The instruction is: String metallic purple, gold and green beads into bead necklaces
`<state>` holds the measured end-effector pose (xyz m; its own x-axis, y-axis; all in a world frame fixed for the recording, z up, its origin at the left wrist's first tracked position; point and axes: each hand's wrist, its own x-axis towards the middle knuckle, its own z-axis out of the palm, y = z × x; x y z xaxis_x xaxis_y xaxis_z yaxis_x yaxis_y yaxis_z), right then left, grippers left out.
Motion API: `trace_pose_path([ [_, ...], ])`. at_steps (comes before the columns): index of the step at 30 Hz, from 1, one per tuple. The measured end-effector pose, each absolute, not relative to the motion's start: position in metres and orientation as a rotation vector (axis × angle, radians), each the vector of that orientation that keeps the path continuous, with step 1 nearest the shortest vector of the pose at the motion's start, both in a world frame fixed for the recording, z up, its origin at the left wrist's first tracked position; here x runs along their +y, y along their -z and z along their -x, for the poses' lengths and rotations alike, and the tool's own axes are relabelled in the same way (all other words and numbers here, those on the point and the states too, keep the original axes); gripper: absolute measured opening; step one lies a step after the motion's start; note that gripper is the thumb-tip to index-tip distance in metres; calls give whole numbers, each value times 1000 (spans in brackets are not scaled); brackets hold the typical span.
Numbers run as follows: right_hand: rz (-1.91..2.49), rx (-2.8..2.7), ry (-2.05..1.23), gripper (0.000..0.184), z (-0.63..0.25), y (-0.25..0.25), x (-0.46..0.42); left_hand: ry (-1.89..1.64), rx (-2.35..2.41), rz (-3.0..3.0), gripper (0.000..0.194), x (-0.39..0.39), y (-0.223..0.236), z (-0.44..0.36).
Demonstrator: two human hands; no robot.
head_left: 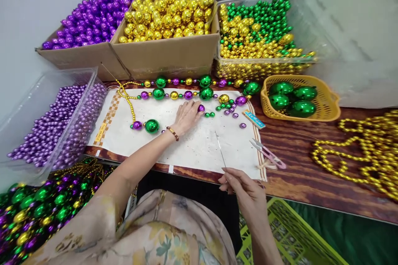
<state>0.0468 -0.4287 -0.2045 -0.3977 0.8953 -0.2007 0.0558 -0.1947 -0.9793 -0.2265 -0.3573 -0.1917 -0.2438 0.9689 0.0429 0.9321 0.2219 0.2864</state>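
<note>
My left hand (185, 116) reaches over the white cloth (192, 149), its fingers closed at a shiny purple bead (201, 108). Low over the cloth's front edge, my right hand (244, 186) pinches a long thin needle (221, 149), which points up and away. Beyond my left hand runs a strung bead garland (174, 95) of green, purple and gold beads. A shorter strung end with a large green bead (152, 126) lies left of my wrist. Small loose green beads (212, 114) and light purple beads (235, 115) are scattered right of my left fingers.
Boxes of purple beads (93, 18) and gold beads (168, 14) stand behind. A clear bin (264, 61) holds green and gold beads. Large green balls sit in a yellow basket (329, 109). Pink-handled snips (270, 155) and gold strands (376, 153) lie right; a purple-bead bin (77, 124) stands left.
</note>
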Motion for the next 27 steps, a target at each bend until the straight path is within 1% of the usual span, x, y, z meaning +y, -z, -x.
trace_pose_path([
  [3,1163,-1360,-1698,37,-42,203,-427,-405,2305,-1837,36,-358,193,228],
  [6,1152,-1324,-1724,37,-39,202,-424,-460,2322,-1835,39,-359,194,225],
  [9,1140,-1301,-1711,36,-40,203,-421,-664,2326,-1871,39,-354,182,228],
  [12,1143,-1281,-1712,35,-43,211,-420,-928,2398,-1930,31,-333,146,250],
  [15,1144,-1254,-1723,35,-46,226,-420,-1076,2583,-1938,28,-293,91,293],
  [17,1145,-1222,-1715,35,-47,235,-419,-1054,2675,-1922,27,-260,58,326],
  [20,1155,-1182,-1728,36,-48,239,-417,-803,2701,-1816,19,-212,32,366],
  [24,1168,-1152,-1767,35,-51,239,-415,-539,2479,-1695,15,-173,31,389],
  [27,1159,-1145,-1737,32,-52,246,-417,-496,2468,-1682,14,-167,34,389],
])
